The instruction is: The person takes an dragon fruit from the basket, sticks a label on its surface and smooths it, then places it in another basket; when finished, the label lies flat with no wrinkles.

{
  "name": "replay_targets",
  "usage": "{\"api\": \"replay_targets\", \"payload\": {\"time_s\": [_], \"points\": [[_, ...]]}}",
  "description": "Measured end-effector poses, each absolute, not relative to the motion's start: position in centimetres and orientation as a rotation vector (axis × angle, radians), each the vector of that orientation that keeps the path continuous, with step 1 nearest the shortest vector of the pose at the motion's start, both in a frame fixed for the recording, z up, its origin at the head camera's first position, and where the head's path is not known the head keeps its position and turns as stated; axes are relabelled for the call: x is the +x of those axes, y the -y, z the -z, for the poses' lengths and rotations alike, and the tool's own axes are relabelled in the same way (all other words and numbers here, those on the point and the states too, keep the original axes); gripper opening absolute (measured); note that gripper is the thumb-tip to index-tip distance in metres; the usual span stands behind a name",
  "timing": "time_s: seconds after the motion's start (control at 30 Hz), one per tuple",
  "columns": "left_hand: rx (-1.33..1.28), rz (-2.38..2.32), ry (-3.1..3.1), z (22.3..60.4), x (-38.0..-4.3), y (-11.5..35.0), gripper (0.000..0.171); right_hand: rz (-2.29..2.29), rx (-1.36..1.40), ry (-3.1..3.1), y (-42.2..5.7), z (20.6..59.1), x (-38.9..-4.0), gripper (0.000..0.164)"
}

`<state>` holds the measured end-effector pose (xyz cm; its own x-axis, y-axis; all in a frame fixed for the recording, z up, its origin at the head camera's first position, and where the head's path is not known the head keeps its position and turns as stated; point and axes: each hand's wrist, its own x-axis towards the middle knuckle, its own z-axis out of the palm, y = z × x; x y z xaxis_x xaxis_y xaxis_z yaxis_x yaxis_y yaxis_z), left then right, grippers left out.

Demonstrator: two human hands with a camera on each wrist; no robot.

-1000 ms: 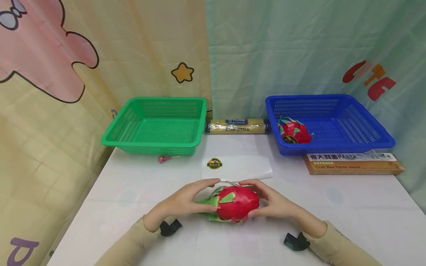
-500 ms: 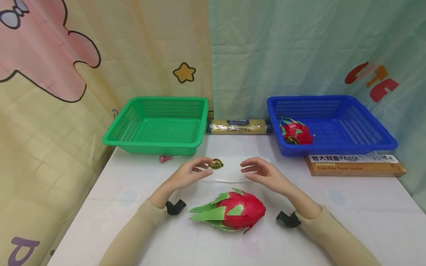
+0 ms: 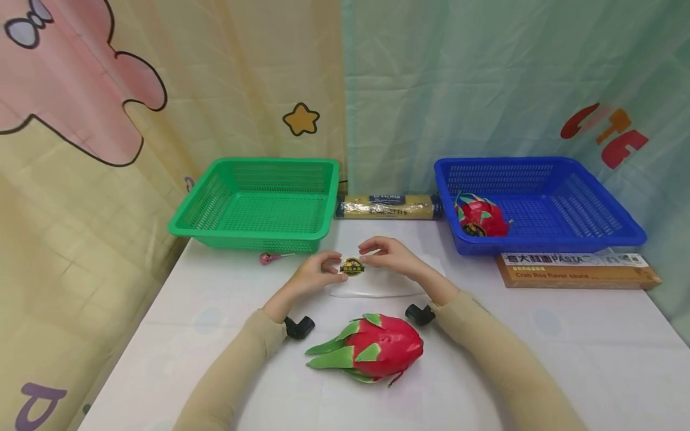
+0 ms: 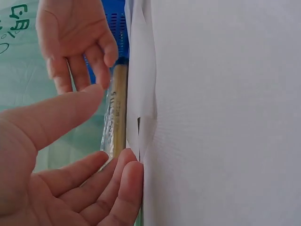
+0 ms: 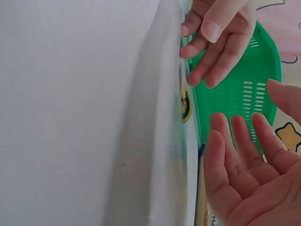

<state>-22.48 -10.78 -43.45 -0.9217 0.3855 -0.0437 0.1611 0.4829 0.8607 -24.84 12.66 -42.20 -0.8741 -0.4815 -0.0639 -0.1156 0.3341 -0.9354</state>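
Observation:
A flat white glossy sheet or bag [image 3: 383, 288] lies mid-table, with a round black-and-gold sticker [image 3: 352, 267] on it. My left hand [image 3: 311, 274] is at the sticker's left side, its fingers loosely bent. Just above and right of the sticker is my right hand [image 3: 393, 258], also with relaxed fingers. Nothing is between the fingers of my left hand [image 4: 70, 174] in the left wrist view, nor of my right hand [image 5: 254, 174] in the right wrist view. Whether either touches the sheet cannot be told. A red dragon fruit [image 3: 390, 344] with green leaves lies nearer me, apart from both hands.
A green basket [image 3: 318, 235] stands at the back left, with a lollipop [image 3: 266, 258] before it. The blue basket [image 3: 593, 239] at the back right holds another dragon fruit [image 3: 482, 215]. Between them lies a spaghetti pack [image 3: 388, 207]. A pasta box [image 3: 579, 275] lies before the blue basket.
Both hands have let go of the dragon fruit, leaving it on the table near me, and moved forward to the white sheet. The right hand has come further left, toward the sticker.

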Motion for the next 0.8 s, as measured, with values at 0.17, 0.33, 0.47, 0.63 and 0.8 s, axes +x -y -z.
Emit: {"api": "replay_targets", "payload": {"time_s": [0.17, 0.33, 0.47, 0.63, 0.8], "points": [[0.429, -1.415, -2.523, 44.3, -22.8, 10.7, 0.054, 1.474, -0.493, -2.327, -12.1, 43.4, -25.9, 0.038], [0.44, -1.449, -2.542, 45.2, -23.1, 11.0, 0.052, 1.44, -0.498, -2.347, -11.9, 44.4, -26.5, 0.032], [0.495, -1.425, -2.593, 45.6, -23.3, 11.1, 0.049, 1.392, -0.531, -2.387, -11.7, 45.1, -26.9, 0.031], [0.52, -1.385, -2.631, 45.8, -23.5, 11.1, 0.048, 1.319, -0.553, -2.481, -11.4, 45.5, -27.3, 0.031], [0.516, -1.385, -2.636, 45.7, -23.7, 11.1, 0.047, 1.283, -0.57, -2.546, -11.3, 45.5, -27.6, 0.03]]}}
